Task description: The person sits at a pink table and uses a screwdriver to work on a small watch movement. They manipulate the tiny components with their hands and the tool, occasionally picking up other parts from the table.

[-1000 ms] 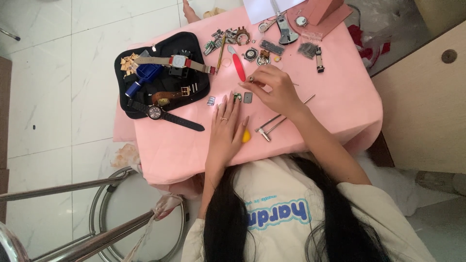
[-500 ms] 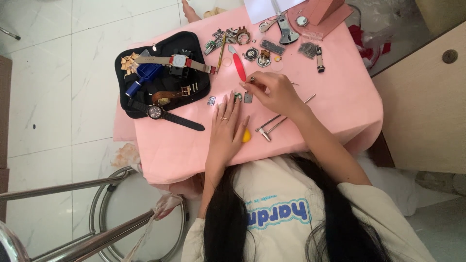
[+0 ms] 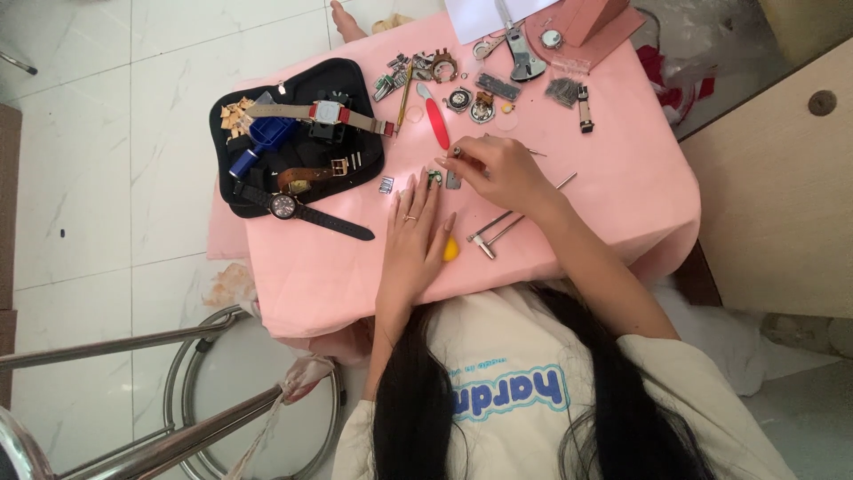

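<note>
**Hands and watch parts on the pink tabletop**

At the middle of the pink tabletop (image 3: pixel 613 204), the left hand (image 3: pixel 418 233) lies flat, palm down, fingers stretched forward and close together, a ring on one finger; its fingertips touch a small watch part (image 3: pixel 434 179). Right hand (image 3: pixel 498 171): curled over the same spot, fingertips pinched together on something too small to tell, just beside a grey metal piece (image 3: pixel 453 180).

- Yellow lump (image 3: pixel 451 251): touching the left hand's outer edge.
- Metal tweezers (image 3: pixel 490 235): near the right wrist, lying flat.
- Small silver link piece (image 3: pixel 386 185): just left of the left fingertips.
- Red-handled tool (image 3: pixel 437 123): beyond both hands.
- Watch cases and loose parts (image 3: pixel 471 96): scattered at the far edge.
- Black tray (image 3: pixel 302 84): left part of the tabletop, holding strapped watches, a blue tool and a black-strap wristwatch (image 3: pixel 298 212) reaching over its rim.
</note>
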